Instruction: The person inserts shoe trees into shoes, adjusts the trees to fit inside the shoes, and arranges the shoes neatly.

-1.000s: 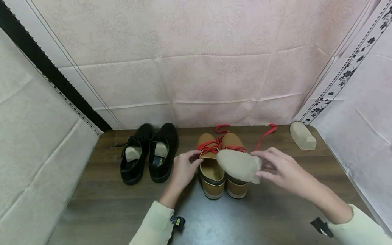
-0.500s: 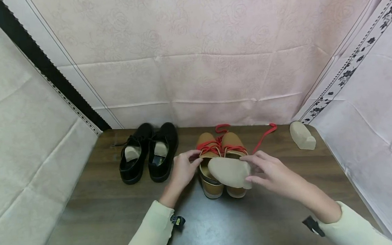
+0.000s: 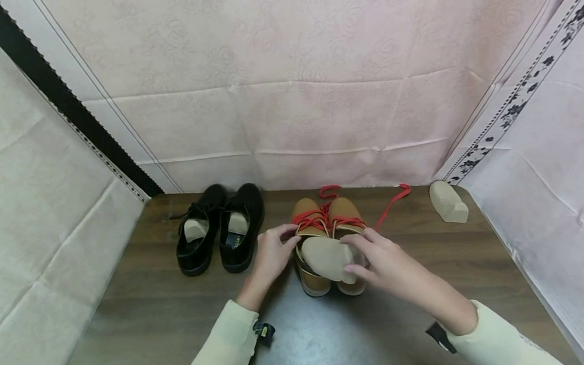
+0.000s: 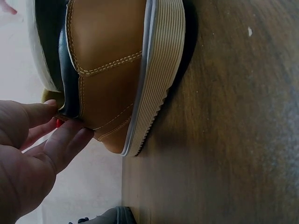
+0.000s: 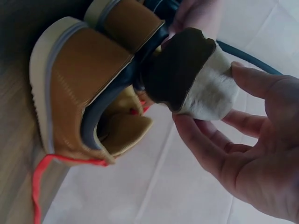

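My left hand (image 3: 274, 254) pinches the collar edge of the left tan shoe (image 3: 305, 207), near its red laces. In the left wrist view, thumb and fingers meet on that edge of the shoe (image 4: 110, 60). My right hand (image 3: 378, 258) grips the heel end of a beige moulded shoe insert (image 3: 322, 258). Its rounded end lies over the left shoe's opening, hiding most of it. The right wrist view shows the insert's hollow dark underside, with fingers and thumb on the rim of the insert (image 5: 217, 88). Beside it stands the right tan shoe (image 3: 343, 207), its opening partly covered by my hand.
A pair of black shoes (image 3: 245, 239) stands to the left, a beige insert inside each. Another beige insert (image 3: 448, 202) lies on the wooden floor (image 3: 154, 328) at the far right. A loose red lace (image 3: 395, 199) trails behind the shoes. Cloth-covered walls (image 3: 287, 120) border the floor.
My right hand has carried the insert leftward, from above the right tan shoe to over the left one's opening. My left hand has stayed on the left shoe's edge.
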Action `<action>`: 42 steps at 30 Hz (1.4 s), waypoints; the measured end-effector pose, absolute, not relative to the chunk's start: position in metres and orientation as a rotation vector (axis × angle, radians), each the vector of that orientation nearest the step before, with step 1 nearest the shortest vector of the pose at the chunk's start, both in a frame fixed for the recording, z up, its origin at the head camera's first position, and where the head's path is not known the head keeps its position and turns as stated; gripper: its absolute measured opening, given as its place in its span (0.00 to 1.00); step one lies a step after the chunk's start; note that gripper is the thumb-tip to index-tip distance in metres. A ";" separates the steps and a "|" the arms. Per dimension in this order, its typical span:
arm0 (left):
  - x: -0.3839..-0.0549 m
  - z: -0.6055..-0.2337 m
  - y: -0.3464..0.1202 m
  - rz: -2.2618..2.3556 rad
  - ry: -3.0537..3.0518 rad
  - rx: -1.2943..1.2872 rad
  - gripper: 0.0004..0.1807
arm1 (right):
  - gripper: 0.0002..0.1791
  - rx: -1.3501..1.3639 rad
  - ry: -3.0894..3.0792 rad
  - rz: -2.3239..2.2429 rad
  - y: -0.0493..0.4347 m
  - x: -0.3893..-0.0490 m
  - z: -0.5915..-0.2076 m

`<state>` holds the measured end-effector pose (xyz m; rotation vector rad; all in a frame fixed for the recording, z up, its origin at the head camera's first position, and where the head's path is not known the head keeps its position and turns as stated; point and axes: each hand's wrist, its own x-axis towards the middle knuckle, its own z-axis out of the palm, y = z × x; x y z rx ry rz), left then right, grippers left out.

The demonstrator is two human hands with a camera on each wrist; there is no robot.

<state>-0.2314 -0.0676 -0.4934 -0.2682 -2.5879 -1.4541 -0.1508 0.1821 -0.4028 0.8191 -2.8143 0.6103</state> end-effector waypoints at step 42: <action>-0.230 -0.497 -0.069 -1.444 -2.574 -0.270 0.13 | 0.26 0.958 -2.874 0.732 0.149 -0.182 -0.400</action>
